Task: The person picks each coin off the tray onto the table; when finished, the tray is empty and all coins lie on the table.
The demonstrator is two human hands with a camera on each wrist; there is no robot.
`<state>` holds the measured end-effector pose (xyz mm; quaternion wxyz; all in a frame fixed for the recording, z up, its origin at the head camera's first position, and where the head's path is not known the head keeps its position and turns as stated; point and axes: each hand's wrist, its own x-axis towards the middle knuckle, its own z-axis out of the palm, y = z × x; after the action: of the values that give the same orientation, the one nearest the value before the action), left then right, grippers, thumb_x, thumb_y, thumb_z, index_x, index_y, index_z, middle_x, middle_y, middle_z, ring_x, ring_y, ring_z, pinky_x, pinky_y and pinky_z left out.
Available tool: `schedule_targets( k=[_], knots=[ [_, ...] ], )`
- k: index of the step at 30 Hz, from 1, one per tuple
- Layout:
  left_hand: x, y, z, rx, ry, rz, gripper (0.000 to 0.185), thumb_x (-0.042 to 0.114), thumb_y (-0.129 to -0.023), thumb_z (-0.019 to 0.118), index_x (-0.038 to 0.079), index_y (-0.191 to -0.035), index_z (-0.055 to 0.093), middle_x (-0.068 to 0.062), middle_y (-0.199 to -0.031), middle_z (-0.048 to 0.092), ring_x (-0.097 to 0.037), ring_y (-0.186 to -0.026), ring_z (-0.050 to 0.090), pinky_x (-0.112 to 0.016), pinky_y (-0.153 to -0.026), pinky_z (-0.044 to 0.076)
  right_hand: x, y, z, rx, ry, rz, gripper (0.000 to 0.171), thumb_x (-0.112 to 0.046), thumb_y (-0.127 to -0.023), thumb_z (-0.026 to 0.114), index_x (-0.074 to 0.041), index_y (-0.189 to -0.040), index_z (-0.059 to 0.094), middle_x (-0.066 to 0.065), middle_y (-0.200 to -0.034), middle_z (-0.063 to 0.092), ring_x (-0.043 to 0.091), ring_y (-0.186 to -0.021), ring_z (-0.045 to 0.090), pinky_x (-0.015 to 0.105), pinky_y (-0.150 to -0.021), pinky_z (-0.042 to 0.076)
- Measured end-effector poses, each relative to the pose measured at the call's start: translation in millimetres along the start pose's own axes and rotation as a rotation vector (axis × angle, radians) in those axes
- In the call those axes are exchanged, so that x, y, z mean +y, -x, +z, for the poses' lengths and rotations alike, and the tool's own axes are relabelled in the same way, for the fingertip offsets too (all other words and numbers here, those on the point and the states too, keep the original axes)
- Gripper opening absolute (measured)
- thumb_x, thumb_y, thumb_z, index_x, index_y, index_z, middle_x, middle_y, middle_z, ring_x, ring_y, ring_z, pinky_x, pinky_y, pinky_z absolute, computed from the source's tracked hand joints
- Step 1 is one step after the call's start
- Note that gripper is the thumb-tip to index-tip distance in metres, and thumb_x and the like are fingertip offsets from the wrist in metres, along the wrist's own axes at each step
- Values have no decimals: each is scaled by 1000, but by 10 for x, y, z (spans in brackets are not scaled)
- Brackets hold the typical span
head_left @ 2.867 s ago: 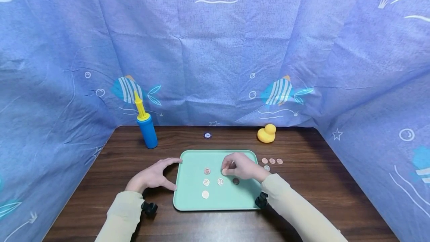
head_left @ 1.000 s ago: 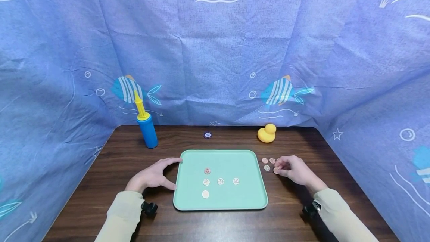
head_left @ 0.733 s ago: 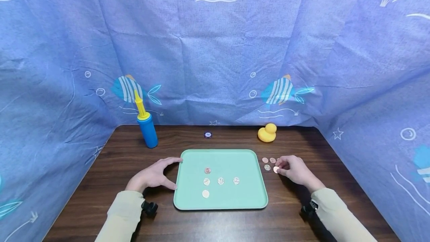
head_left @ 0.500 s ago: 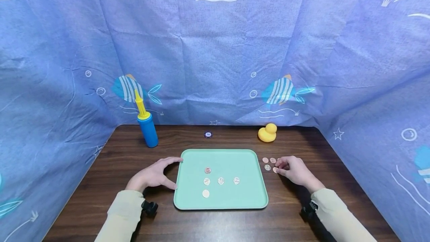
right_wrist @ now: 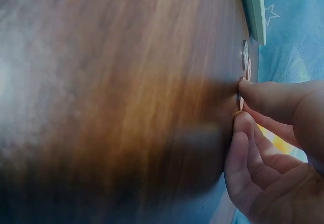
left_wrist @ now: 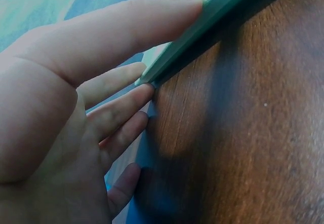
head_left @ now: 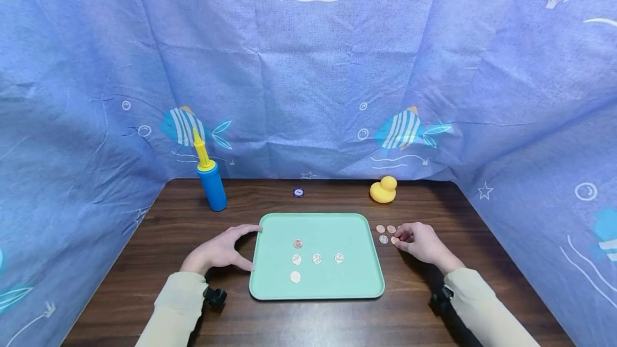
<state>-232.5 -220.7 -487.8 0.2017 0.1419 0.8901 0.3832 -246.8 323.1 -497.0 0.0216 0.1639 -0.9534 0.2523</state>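
Observation:
My left hand [head_left: 219, 250] rests at the left rim of a mint-green tray [head_left: 337, 283], thumb and fingers spread and touching it. In the left wrist view the thumb [left_wrist: 126, 29] lies against the tray edge [left_wrist: 212, 16]. Several coins lie on the tray, among them a copper one [head_left: 298, 243] and a silver one [head_left: 339, 258]. Right of the tray, my right hand [head_left: 421, 242] pinches a copper coin [head_left: 395, 240] low at the tabletop. A silver coin [head_left: 383, 239] lies just left of it, copper coins [head_left: 380, 228] behind; one is partly hidden by the fingers.
A blue and yellow hand pump [head_left: 212, 186] stands at the back left of the dark wooden table [head_left: 313, 323]. A poker chip [head_left: 298, 193] and a yellow rubber duck [head_left: 383, 190] are behind the tray. Blue fish-print cloth [head_left: 308, 79] surrounds the table's back and sides.
My right hand has carried a copper coin from the tray to the table at the right, then shifted it slightly left beside the silver coin. The left hand has stayed at the rim.

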Motion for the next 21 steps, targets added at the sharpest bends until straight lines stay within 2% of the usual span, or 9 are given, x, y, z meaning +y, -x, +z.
schedule_targets(
  k=[9,21],
  knots=[
    [-1,6,8,4,1,-3,96,33,-74,97,25,-157,50,-16,-167,36,-44,-153,27,-72,-114,32,-8,2,8,4,5,17,8,-15,-90,83,-13,-87,76,-7,-77,68,8,-71,63,31,-68,54],
    [-20,-8,4,-6,19,26,96,31,-75,97,22,-158,49,-17,-167,35,-46,-154,25,-73,-115,30,-7,0,2,-4,7,31,9,-15,-90,83,-15,-86,75,-7,-77,67,9,-71,61,30,-68,54]
  ],
)
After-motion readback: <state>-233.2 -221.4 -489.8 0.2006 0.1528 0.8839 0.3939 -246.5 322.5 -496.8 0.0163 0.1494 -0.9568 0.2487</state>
